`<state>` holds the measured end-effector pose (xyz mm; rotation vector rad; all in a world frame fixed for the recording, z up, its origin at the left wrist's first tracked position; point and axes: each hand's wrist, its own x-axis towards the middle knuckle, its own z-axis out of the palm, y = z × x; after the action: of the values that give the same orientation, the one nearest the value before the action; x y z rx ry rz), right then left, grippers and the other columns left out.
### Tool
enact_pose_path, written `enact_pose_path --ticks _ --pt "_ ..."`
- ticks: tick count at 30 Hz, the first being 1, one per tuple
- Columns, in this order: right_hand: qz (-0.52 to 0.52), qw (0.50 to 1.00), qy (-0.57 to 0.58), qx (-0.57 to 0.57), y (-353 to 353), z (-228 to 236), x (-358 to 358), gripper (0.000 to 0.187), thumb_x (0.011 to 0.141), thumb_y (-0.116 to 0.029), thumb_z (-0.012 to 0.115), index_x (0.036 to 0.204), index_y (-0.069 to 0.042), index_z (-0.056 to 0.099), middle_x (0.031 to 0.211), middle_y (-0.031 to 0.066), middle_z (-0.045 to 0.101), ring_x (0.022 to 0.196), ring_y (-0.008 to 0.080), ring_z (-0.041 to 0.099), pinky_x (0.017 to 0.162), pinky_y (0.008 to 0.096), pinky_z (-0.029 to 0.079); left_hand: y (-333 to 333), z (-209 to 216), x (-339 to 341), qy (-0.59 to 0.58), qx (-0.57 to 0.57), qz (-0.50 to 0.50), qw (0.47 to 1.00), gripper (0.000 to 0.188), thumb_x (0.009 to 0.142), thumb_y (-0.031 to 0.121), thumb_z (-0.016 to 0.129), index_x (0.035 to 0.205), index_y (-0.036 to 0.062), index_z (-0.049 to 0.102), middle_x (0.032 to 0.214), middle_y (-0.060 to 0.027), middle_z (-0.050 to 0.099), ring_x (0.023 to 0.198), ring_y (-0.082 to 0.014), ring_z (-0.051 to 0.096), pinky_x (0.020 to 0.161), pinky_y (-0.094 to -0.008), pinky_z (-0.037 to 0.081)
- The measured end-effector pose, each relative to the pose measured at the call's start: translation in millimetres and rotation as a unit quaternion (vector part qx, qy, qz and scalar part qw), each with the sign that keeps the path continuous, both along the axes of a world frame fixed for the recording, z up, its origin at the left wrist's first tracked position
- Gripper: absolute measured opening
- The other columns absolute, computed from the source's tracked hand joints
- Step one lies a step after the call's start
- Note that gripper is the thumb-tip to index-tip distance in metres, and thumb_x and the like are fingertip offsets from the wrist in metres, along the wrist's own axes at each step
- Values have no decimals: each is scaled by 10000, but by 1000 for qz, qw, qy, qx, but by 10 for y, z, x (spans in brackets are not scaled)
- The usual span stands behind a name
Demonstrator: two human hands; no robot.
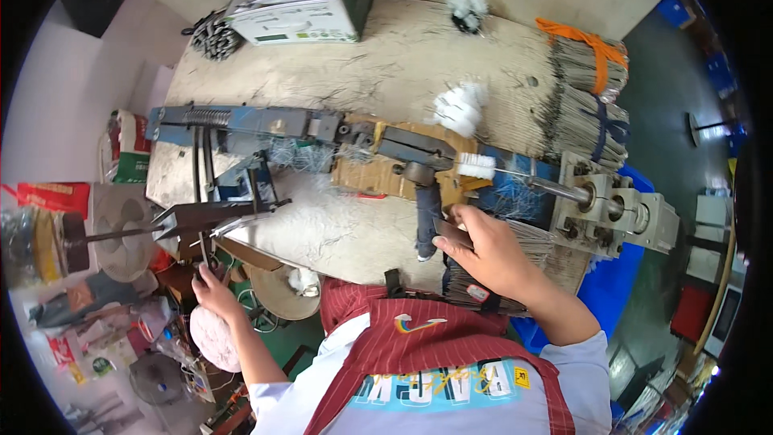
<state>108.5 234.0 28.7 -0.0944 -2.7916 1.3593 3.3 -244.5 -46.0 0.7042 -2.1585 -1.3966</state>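
Note:
My left hand [216, 293] is closed around the lower end of a dark metal lever [204, 250] beside the bench's left edge. In a pinch between thumb and fingers, my right hand [491, 256] has a small flat dark metal plate [453, 233]. Close to that plate lies a hammer [427, 209], its dark wrapped handle pointing toward me and its head by a steel clamp block [415, 147]. A round white-bristled brush [477, 165] sits right of the block, on a thin wire stem running to a metal spindle [568, 191].
Bundles of wire stems [592, 64] with orange and dark ties lie at the right. White bristle tufts [460, 108], a carton [302, 18] and a blue steel rail [241, 122] occupy the bench. A motor-like housing [656, 221] and blue bin [616, 290] stand right.

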Motion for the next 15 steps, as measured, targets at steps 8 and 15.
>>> enact_pose_path --ticks 8,15 --pt "-90 973 -172 -124 -304 -236 -92 468 841 -274 700 1060 67 465 788 267 630 772 449 644 672 464 506 991 451 324 -108 177 -101 973 171 969 145 585 958 -9 512 855 -124 658 691 -178 686 565 -277 567" --pt "29 996 -42 -73 -5 786 28 359 771 -84 710 1051 23 512 754 199 616 691 406 637 610 448 505 2328 873 427 46 -90 -501 860 334 811 -6 677 1128 29 575 1046 -127 632 851 -168 612 628 -256 502"
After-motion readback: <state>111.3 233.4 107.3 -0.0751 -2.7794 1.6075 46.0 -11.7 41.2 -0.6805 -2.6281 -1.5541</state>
